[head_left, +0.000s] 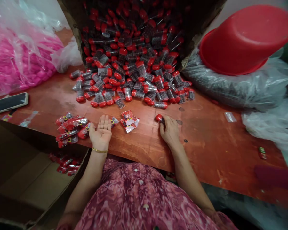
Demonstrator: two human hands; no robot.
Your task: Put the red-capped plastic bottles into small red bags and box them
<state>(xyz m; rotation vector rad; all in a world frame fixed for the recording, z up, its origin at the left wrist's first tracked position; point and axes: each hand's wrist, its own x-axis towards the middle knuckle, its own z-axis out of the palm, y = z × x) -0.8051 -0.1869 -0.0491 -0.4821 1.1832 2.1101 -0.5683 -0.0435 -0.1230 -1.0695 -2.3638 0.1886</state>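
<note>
My left hand (101, 130) lies palm up on the red-brown table (206, 143), fingers stretched out and empty, beside a small heap of wrapped red packets (70, 128). My right hand (168, 129) rests palm down with its fingers curled around a red-capped clear container (159, 118). Between the hands lie a few flat red sachets (129, 120). Further back, a big pile of red-capped containers (134, 80) spills from a tipped cardboard box (139, 28).
A clear bag of pink items (16, 60) sits at the left, with a phone (8, 103) in front of it. A red plastic basin (242, 38) rests on a bag of dark goods (235, 83) at the right. An open cardboard box (33, 179) stands below the table's left edge.
</note>
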